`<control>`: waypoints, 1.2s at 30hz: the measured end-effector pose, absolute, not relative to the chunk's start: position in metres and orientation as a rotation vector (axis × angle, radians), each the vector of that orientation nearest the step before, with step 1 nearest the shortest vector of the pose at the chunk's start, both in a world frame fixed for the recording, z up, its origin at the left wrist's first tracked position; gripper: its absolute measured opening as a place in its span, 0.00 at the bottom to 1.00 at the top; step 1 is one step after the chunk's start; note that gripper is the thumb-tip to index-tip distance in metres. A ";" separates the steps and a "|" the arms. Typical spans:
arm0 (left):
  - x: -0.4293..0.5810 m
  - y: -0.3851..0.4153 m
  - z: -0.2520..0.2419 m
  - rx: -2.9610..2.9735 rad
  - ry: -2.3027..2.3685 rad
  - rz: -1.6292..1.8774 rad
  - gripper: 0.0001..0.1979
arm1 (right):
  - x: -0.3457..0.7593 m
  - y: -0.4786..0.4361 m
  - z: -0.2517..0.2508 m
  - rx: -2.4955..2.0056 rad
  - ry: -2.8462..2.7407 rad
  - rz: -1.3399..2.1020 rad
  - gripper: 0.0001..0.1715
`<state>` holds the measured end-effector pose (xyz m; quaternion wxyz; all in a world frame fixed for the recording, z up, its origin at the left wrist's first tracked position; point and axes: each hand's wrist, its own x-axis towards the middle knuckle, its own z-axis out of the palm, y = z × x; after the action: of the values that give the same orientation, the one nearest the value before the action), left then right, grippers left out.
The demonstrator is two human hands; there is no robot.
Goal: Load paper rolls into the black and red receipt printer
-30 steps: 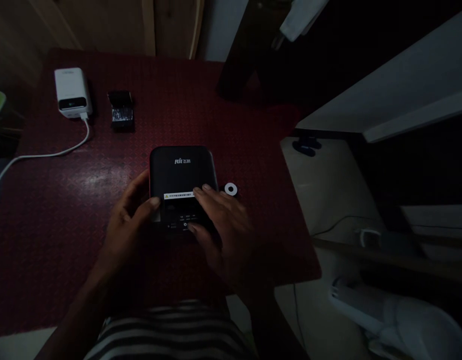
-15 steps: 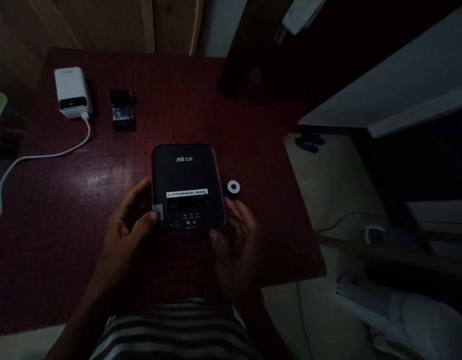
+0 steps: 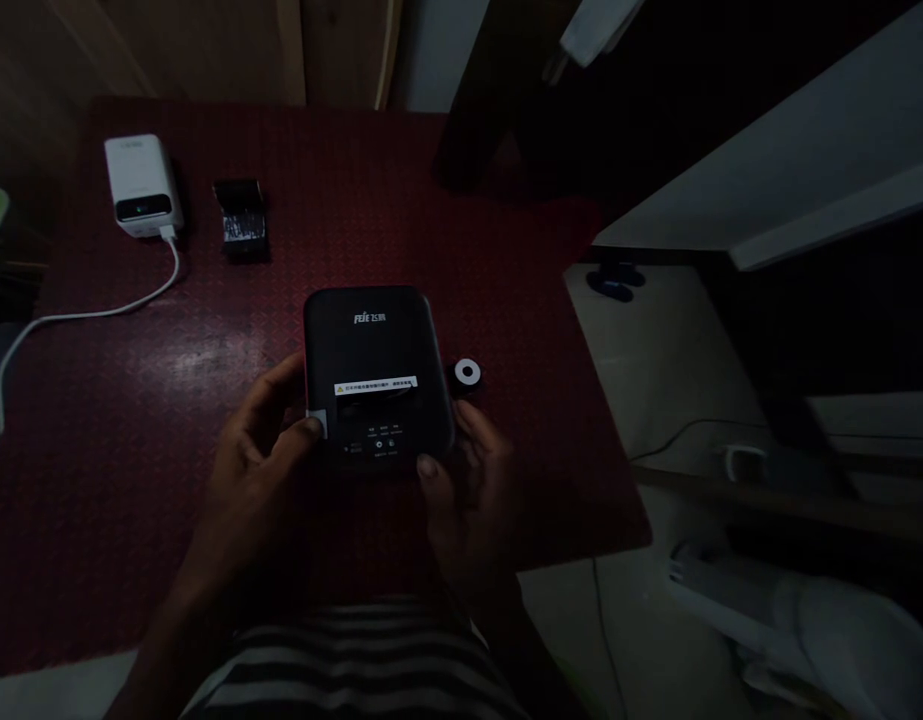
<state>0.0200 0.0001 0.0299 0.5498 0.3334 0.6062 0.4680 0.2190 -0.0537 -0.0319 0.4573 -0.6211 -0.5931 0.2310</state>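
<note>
A black receipt printer [image 3: 371, 345] with rounded corners, a white logo and a white warning strip above its slot lies on the red table in front of me. My left hand [image 3: 262, 430] grips its left side, the thumb on a pale tab at the lower left corner. On the other side, my right hand [image 3: 468, 490] clasps the lower right corner, thumb by the front edge and fingers along the side. Just beyond my right fingertips sits a small roll [image 3: 467, 373] with a white end face and dark centre. The undersides of both hands are hidden.
A white power bank [image 3: 140, 178] with a white cable [image 3: 123, 307] lies at the back left of the red table [image 3: 341, 190]. Beside it is a small open black case [image 3: 242, 218]. Dark slippers [image 3: 612, 282] and a thin cord are on the floor to the right.
Both hands keep their hold on the printer, which stays almost in the same place. The view has shifted very slightly.
</note>
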 end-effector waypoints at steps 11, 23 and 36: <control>0.015 0.000 0.017 0.897 1.430 1.129 0.28 | 0.218 -0.048 -0.028 -1.520 -1.428 0.599 0.32; 0.014 -0.007 -0.010 1.111 1.354 1.203 0.34 | 0.223 0.060 0.044 -1.264 -2.243 0.276 0.19; 0.010 -0.008 -0.021 1.200 1.355 1.192 0.38 | 0.168 0.102 0.089 -1.669 -2.933 0.509 0.30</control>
<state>0.0098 -0.0082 -0.0206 0.4681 0.4894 0.5524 0.4860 0.1685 0.1020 0.0885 -0.1350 -0.4846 -0.8515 0.1478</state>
